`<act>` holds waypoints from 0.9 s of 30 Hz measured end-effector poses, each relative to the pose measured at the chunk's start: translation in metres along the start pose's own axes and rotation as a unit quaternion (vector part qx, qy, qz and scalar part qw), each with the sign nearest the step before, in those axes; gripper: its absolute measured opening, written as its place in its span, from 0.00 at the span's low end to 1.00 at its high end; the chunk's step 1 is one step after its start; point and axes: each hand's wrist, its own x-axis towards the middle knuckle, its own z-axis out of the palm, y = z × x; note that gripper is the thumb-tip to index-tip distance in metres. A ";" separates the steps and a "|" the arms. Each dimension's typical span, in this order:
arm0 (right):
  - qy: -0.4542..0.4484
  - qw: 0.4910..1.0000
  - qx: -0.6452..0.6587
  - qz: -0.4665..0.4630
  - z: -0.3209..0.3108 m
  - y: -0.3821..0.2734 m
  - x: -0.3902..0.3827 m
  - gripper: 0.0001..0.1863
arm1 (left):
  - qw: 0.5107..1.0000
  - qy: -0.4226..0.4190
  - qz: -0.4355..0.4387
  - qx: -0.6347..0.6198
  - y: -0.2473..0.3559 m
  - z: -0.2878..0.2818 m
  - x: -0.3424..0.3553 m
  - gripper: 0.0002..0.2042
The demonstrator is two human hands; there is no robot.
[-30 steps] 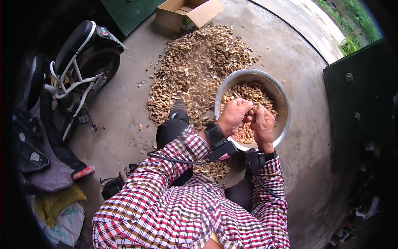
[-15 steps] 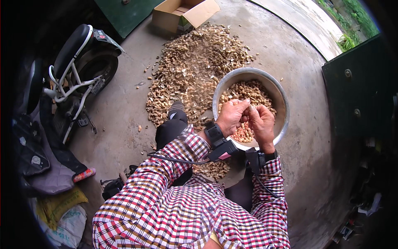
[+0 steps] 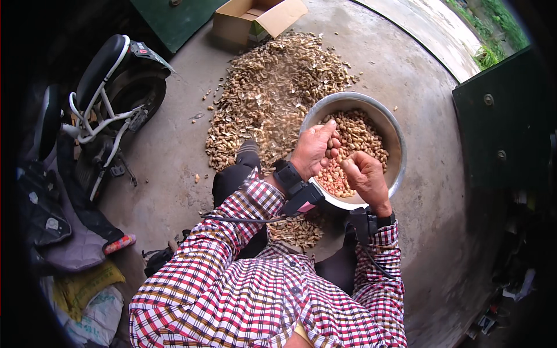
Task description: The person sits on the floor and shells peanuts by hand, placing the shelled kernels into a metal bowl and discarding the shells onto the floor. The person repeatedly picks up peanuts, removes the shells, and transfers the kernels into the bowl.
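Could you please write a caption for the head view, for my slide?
Bare left hand and bare right hand over a round silver metal basin of tan peanuts and pinkish kernels.

No legible txt; red mark on scooter rear (image 3: 148, 53), print on white sack (image 3: 100, 313) (v. small) unreadable.

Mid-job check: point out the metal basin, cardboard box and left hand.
metal basin (image 3: 395, 149): head view, bare inner wall, right side.
cardboard box (image 3: 282, 19): head view, open right flap.
left hand (image 3: 311, 149): head view, back of hand.
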 end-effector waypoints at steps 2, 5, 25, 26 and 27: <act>-0.100 0.995 -0.001 -0.016 0.013 -0.008 -0.007 0.11 | 1.000 0.012 0.010 -0.020 0.011 -0.004 -0.002 0.14; -0.367 0.923 -0.113 0.013 0.028 -0.028 -0.015 0.10 | 0.999 0.009 -0.009 -0.036 0.009 -0.007 -0.002 0.15; 0.030 0.999 -0.002 0.017 0.024 -0.017 0.014 0.08 | 0.996 -0.071 -0.050 0.027 -0.003 -0.011 -0.008 0.09; 0.033 0.999 -0.021 0.017 0.023 -0.016 0.015 0.06 | 0.995 -0.083 -0.042 0.023 -0.005 -0.010 -0.007 0.08; 0.042 0.998 -0.047 0.022 0.023 -0.016 0.017 0.06 | 0.995 -0.094 -0.033 0.020 -0.005 -0.011 -0.007 0.08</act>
